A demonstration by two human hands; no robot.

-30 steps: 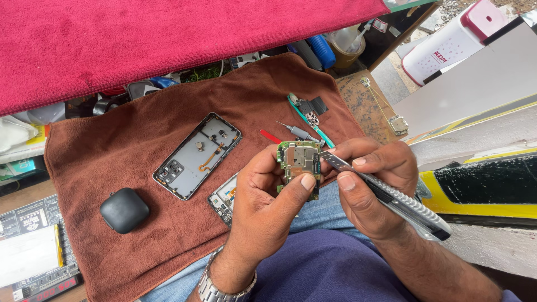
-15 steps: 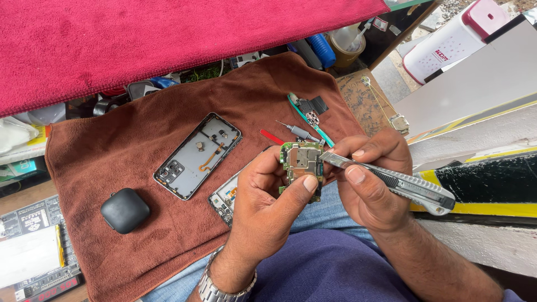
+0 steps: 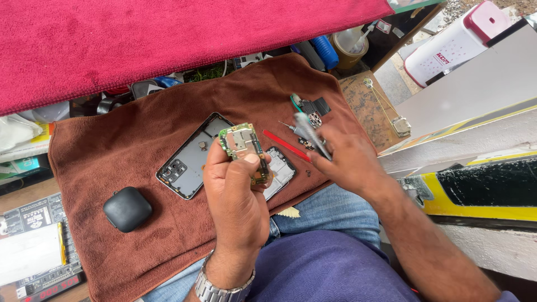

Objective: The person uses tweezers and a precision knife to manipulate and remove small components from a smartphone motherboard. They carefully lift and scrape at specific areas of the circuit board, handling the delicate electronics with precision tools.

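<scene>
Your left hand (image 3: 238,193) pinches green circuit board (image 3: 244,146) between thumb and fingers, raised above brown towel (image 3: 112,151). Your right hand (image 3: 349,162) grips blurred metal tool (image 3: 309,131), fingers closed round it, just right of board. On towel: opened phone shell (image 3: 190,159), red pry strip (image 3: 286,145), black earbud case (image 3: 127,208)

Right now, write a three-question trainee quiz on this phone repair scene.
1. True or false: the left hand holds the green circuit board above the brown towel.
2. What lies nearest the towel's left front corner? A) dark rounded case B) red strip C) open phone shell
3. Fill in: the right hand grips a slim metal ____.

Key: 1 true; 2 A; 3 tool
</scene>
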